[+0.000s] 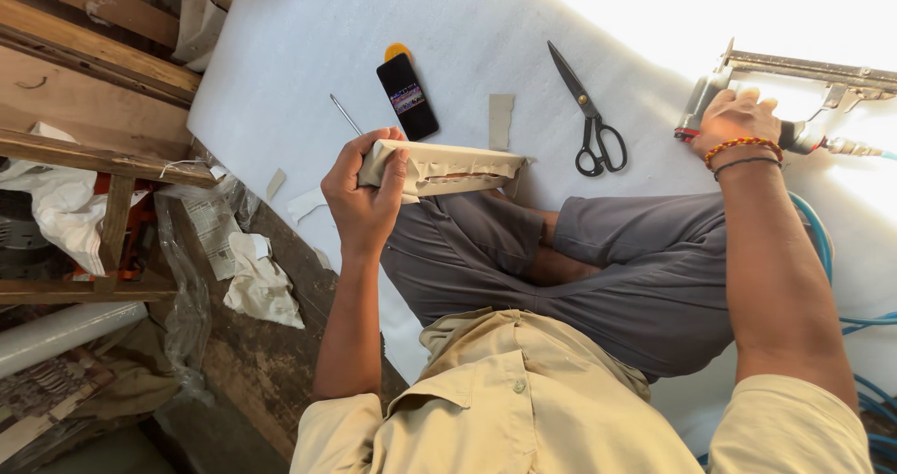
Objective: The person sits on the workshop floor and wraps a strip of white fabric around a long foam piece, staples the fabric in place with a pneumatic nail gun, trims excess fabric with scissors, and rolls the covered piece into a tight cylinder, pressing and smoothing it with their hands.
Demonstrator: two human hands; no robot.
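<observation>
Gripping a flat rectangular cream fabric-wrapped block (444, 168) in curled left hand (363, 198) fingers above the knee, right hand (738, 117) fingers wrapped around a grey metal pneumatic staple gun (794, 86), black-handled scissors (590, 117) lying between.

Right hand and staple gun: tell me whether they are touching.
Touching. The head view shows the right hand wrapped around the staple gun at its grip, fingers closed over it, with no gap, as it rests on the white sheet.

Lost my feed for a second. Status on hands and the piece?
Left hand grips fabric-wrapped panel over the knee. Right hand on pneumatic stapler, resting on white sheet. Scissors lie between, clear of both.
</observation>
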